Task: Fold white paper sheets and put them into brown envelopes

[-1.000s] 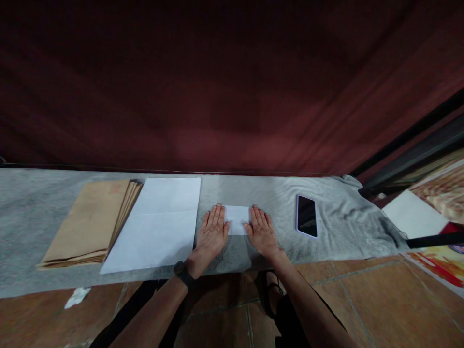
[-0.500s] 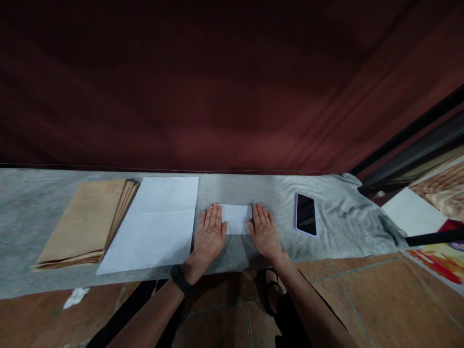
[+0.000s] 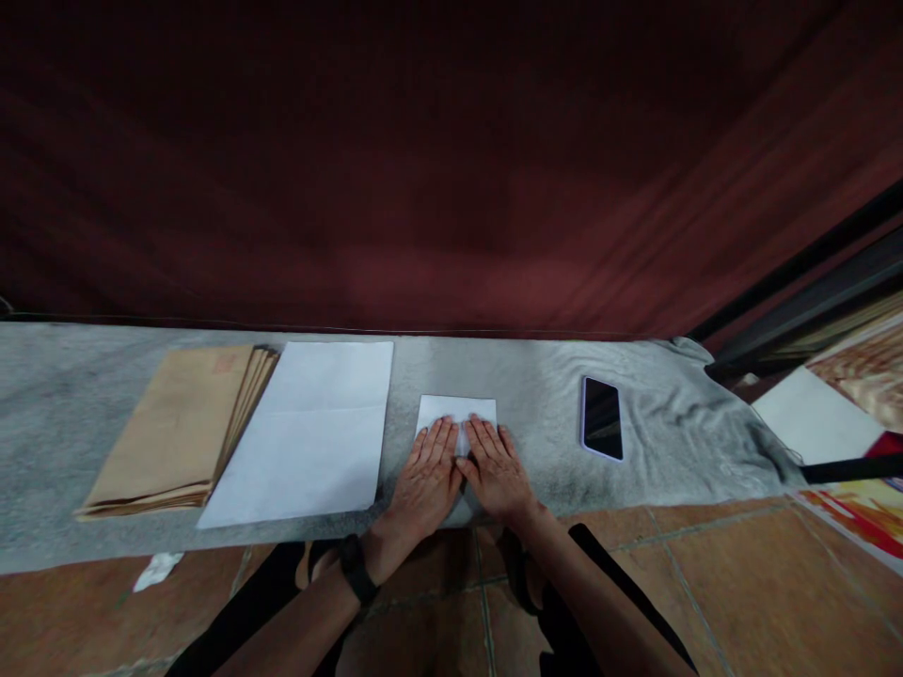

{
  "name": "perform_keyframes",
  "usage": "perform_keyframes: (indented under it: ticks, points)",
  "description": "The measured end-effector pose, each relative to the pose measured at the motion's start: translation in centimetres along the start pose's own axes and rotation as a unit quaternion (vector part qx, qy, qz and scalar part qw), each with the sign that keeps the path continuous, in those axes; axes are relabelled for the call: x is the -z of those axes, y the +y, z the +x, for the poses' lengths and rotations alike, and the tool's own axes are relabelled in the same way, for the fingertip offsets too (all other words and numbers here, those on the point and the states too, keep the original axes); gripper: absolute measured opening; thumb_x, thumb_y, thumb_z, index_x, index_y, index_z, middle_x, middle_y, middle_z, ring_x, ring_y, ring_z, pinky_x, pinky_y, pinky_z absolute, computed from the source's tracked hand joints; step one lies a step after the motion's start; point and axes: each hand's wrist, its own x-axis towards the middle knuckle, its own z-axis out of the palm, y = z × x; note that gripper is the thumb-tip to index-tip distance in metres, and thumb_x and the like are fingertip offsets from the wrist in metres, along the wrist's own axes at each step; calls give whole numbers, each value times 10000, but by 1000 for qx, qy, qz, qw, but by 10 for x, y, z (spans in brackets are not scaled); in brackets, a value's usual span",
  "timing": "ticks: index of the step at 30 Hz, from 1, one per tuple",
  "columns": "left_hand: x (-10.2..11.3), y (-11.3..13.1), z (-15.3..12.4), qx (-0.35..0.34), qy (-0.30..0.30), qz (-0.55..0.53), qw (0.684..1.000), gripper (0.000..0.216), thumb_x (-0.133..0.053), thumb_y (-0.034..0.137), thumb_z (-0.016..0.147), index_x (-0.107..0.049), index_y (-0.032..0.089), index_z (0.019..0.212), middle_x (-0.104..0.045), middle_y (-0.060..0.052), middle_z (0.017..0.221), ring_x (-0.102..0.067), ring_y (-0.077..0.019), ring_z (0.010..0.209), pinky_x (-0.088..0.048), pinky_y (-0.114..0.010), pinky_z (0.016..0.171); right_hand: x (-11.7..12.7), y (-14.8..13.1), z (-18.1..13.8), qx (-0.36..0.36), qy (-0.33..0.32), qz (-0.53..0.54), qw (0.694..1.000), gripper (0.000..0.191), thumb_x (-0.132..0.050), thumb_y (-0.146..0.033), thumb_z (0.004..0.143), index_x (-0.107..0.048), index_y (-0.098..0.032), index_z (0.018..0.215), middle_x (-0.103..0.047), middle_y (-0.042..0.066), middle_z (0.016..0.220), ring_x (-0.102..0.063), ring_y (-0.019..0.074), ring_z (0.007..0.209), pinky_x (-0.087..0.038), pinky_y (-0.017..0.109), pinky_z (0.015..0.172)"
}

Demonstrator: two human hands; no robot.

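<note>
A small folded white paper [image 3: 456, 410] lies on the grey cloth [image 3: 529, 385] in front of me. My left hand [image 3: 425, 478] and my right hand [image 3: 495, 472] lie flat on it side by side, fingers stretched out and thumbs nearly touching. They cover most of the paper; only its far edge shows. A black band is on my left wrist.
To the left lie a larger stack of white sheets [image 3: 310, 428] and a pile of brown envelopes [image 3: 184, 423]. A dark phone [image 3: 602, 417] rests on the cloth to the right. A dark red curtain hangs behind. Tiled floor lies below, with a paper scrap [image 3: 156, 569].
Both hands have slid inward from the paper's side edges and now meet over its middle, a little nearer to me.
</note>
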Motion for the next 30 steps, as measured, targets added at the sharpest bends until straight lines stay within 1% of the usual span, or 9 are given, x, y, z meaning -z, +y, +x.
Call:
perform_keyframes:
  ticks: [3,7,15,21,26,30]
  points:
    - [2,-2,-1,10,5,10,1000,605,-375,272,1015,-273,59,1571,-360,-172,1614,-275,-261,1526,-276,-471,1248,0,5,-1,-4,9,-16,1000,590,-392,-420,1061,-363,-102,1556,-411,121,1593,-379,246,1472,-227,447,1238]
    - [5,-6,-2,18,12,15,1000,614,-394,335,1024,-302,45,1558,-364,-189,1606,-282,-277,1523,-303,-481,1233,0,11,-2,-12,3,-30,999,611,-404,-438,1055,-366,-86,1552,-423,129,1587,-386,264,1465,-245,459,1228]
    - [9,-15,-3,41,7,19,999,625,-399,370,1014,-340,44,1543,-384,-196,1592,-314,-290,1511,-324,-496,1218,4,24,-4,-22,-17,-40,999,617,-374,-433,1061,-331,-81,1566,-386,142,1607,-385,288,1462,-259,481,1215]
    - [13,-20,-5,50,4,28,998,608,-381,364,1018,-364,32,1528,-411,-192,1579,-348,-298,1496,-328,-502,1212,4,29,-6,-25,-25,-31,999,627,-365,-439,1058,-287,-118,1590,-388,134,1608,-370,291,1473,-272,492,1210]
    - [13,-15,-7,65,14,27,997,607,-394,341,1017,-345,28,1535,-409,-206,1577,-339,-302,1500,-311,-512,1219,5,27,-3,-30,-23,-25,999,622,-356,-434,1062,-282,-116,1592,-397,146,1602,-360,286,1481,-264,505,1214]
    - [13,-3,-7,34,14,17,999,612,-417,310,1014,-316,28,1547,-365,-198,1604,-268,-291,1528,-279,-507,1240,8,15,1,-9,-18,-15,1000,612,-371,-419,1063,-296,-109,1585,-391,133,1606,-334,257,1498,-231,481,1237]
